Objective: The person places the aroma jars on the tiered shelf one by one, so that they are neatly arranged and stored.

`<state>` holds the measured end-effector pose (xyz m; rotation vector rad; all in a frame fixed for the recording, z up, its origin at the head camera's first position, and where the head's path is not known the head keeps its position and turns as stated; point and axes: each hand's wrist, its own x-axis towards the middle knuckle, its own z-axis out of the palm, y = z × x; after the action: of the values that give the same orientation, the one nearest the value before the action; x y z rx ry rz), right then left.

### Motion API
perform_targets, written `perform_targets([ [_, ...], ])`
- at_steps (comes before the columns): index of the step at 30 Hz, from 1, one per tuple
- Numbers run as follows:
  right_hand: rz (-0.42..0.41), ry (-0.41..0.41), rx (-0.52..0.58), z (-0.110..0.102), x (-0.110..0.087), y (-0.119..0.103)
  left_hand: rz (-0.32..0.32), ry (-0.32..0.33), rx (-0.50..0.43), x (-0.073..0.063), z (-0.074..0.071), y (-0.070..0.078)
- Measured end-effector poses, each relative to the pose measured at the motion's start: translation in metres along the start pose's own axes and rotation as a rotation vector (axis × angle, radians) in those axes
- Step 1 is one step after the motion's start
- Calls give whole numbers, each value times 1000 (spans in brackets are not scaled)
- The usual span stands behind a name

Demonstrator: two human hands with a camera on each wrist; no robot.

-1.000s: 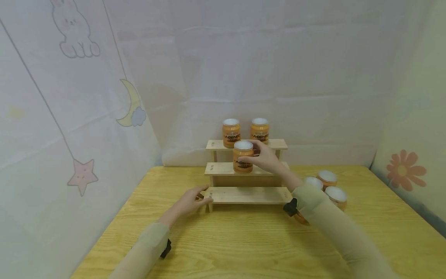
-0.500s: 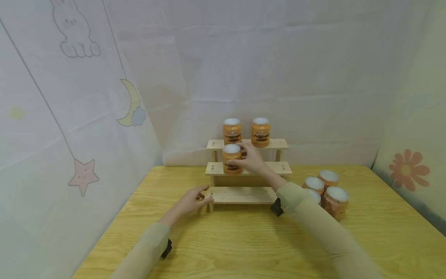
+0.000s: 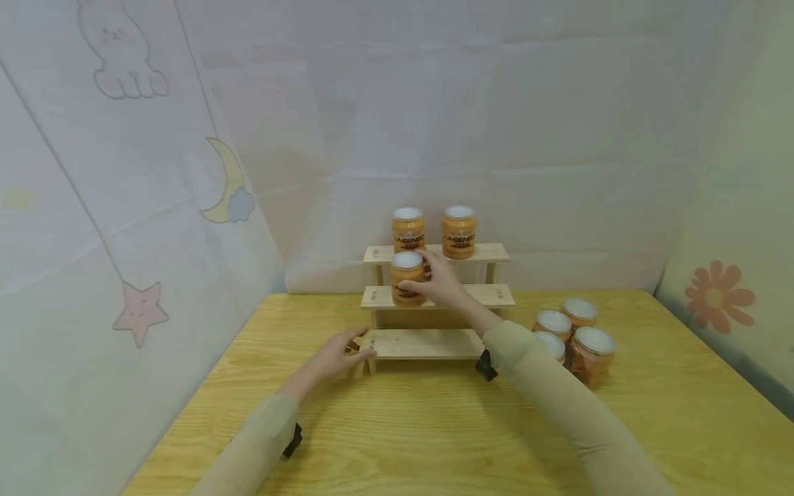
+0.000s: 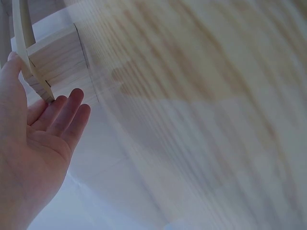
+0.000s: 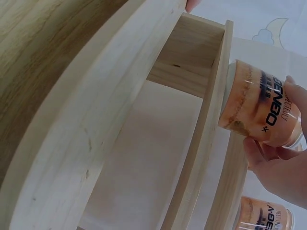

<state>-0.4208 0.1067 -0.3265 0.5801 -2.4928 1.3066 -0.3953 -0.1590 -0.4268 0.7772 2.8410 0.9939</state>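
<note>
A-BENBO jar (image 3: 400, 275), orange with a white top, is upright at the left end of the middle step, near the centre of the frame.

Left of centre, the left hand (image 3: 331, 358) holds the left end of the lowest step of the wooden three-step riser (image 3: 428, 343) between thumb and forefinger; its remaining fingers are extended. At centre, the right hand (image 3: 445, 282) pinches the jar between thumb and fingers. On the top step are the rear-left jar (image 3: 407, 231) and the rear-right jar (image 3: 459, 235). Four loose jars (image 3: 592, 359) are grouped at right.

Caution: the base appears close to the step's front edge; early release with an overhang could tip the jar forward. A sideways pull by the left hand could shift the riser and unseat the jars.

Not verifiable: full contact between base and step. The rear-left jar's lower part is hidden by the held jar. The right sleeve (image 3: 558, 396) covers part of one loose jar. The right wrist view crops the right hand at its edge.
</note>
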Motion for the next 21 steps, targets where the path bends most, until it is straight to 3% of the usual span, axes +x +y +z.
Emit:
perform_targets([
  [21,8,14,-21,-1,-3,-2,21,8,6,0,0,0],
])
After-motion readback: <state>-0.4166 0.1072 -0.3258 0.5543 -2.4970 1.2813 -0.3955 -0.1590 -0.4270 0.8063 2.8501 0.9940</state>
